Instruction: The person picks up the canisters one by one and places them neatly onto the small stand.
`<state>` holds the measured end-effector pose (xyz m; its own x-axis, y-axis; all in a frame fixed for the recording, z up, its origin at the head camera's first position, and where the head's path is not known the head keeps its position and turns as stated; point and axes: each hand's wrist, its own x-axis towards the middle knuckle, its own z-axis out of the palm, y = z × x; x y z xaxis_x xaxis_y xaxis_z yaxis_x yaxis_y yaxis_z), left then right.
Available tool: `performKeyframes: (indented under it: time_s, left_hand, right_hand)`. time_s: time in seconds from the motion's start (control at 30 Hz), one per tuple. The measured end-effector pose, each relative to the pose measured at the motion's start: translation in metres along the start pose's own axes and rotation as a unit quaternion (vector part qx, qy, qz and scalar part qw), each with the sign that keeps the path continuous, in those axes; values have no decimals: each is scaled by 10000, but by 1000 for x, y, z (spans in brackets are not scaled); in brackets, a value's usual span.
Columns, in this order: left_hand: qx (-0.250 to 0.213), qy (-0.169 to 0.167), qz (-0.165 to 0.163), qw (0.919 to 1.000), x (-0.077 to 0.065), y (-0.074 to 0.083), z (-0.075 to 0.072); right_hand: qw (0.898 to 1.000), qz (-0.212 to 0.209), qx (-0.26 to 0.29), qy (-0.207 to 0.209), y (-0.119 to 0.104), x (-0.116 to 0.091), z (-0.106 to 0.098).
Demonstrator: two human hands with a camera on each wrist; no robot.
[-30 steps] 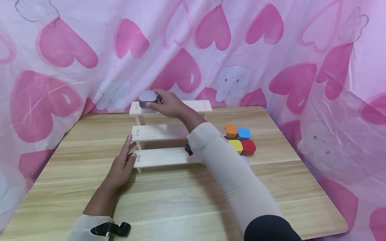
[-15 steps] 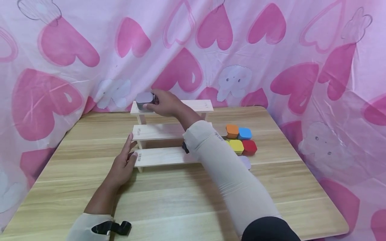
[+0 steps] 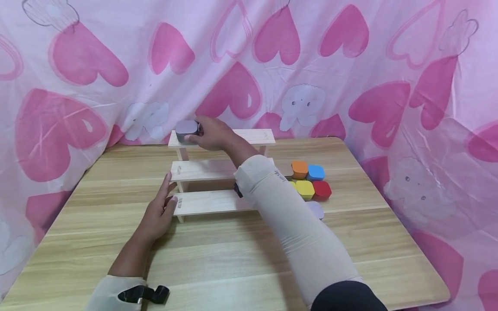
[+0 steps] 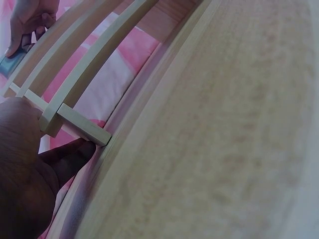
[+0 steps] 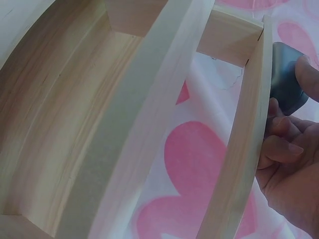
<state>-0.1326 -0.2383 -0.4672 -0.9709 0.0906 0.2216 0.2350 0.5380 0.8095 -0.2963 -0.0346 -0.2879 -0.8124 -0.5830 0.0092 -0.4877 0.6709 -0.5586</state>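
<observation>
The gray block (image 3: 186, 131) is sitting at the left end of the top shelf (image 3: 254, 137), pinched by the right hand (image 3: 213, 133). This is apparently placing; the next move is probably calling for gentle release. The left hand (image 3: 157, 214) is touching the 3-tier stand (image 3: 212, 203) with extended fingers. Lettering on the right sleeve (image 3: 289, 220) is proving unreadable.

Pink heart-print cloth (image 3: 319, 73) at back & sides of lt. wood-grain tbl (image 3: 218, 263), rounded corners

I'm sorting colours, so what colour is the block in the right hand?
The block is grey, seen best in the head view.
</observation>
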Motion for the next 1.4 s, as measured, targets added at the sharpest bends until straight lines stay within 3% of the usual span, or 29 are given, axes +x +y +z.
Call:
performKeyframes:
  time_s: [0.6,0.87,1.17,1.4]
  left_hand:
    - [-80,-31,-40,10000,-2,1,0]
    - [-54,-25,-46,10000,-2,2,-1]
    - [-10,-29,-44,10000,-2,2,-2]
    - [-8,-37,-53,10000,-3,4,-3]
  right_hand:
    - [10000,47,2,26,0,-2,0]
    - [9976,130,665,164,3,-8,-1]
    - [9959,220,855,219,-1,-33,-10]
    - [9943,455,887,386,-2,-69,-18]
